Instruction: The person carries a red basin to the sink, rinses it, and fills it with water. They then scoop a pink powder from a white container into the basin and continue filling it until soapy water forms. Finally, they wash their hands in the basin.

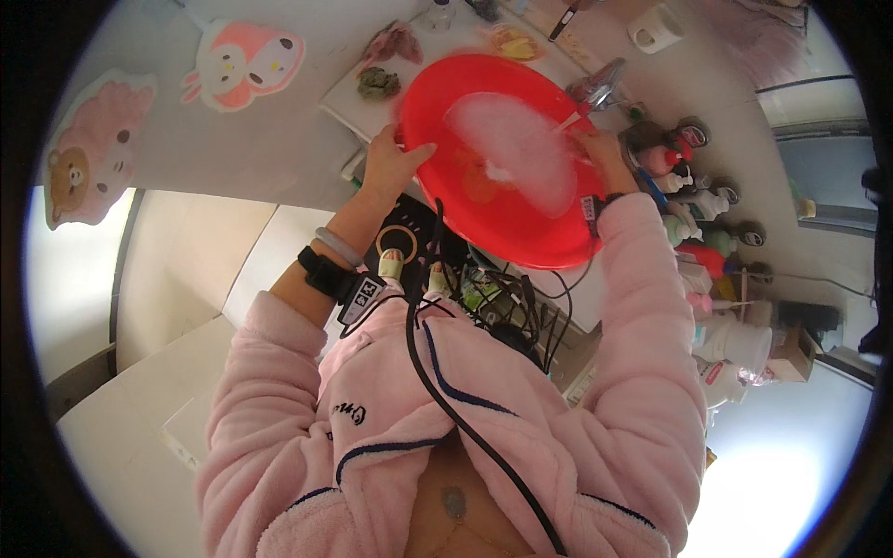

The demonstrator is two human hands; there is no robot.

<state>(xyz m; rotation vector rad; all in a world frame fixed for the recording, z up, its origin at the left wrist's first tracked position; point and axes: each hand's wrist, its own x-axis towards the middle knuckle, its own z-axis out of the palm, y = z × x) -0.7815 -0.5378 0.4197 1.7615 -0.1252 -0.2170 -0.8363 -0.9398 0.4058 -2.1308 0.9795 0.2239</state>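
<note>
A round red plastic basin (481,230) stands tilted before me. White foam (516,143) spreads over the water in it. My left hand (398,157) holds the basin's left rim, with the thumb over the edge and the other fingers mostly hidden on the outside. At the right rim, my right hand (600,150) grips the edge, its fingertips partly hidden. Just beyond that hand is a chrome faucet (603,84), and a thin stream of water (572,120) runs from it into the basin.
Pump bottles (673,183) and other containers line the counter on the right. A white mug (654,29), a green scouring pad (378,84) and a soap dish (515,43) lie around the basin's far side. Black cables (530,307) hang below it.
</note>
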